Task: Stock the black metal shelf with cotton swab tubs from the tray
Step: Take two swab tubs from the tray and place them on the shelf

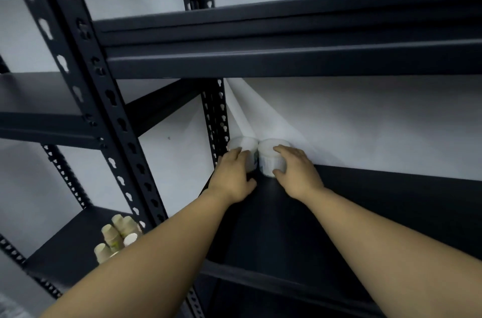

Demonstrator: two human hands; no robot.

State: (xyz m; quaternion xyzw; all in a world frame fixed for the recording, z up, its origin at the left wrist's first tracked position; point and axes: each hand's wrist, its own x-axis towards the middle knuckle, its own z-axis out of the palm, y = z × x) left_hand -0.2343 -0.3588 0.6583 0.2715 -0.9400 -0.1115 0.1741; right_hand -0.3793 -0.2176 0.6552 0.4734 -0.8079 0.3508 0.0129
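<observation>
Two white cotton swab tubs stand side by side at the back left corner of the black metal shelf (391,213), against the white backdrop. My left hand (232,177) grips the left tub (243,144), fingers over its lid and thumb low on its front. My right hand (297,171) grips the right tub (270,158), fingers curled over the lid and thumb under its printed side. The tubs touch or nearly touch each other. The tray is out of view.
A black perforated upright (215,119) stands just left of the tubs. Another shelf board (287,57) hangs close overhead. On the neighbouring lower shelf to the left sit several paper cups (117,237). The shelf board stretches away dark to the right.
</observation>
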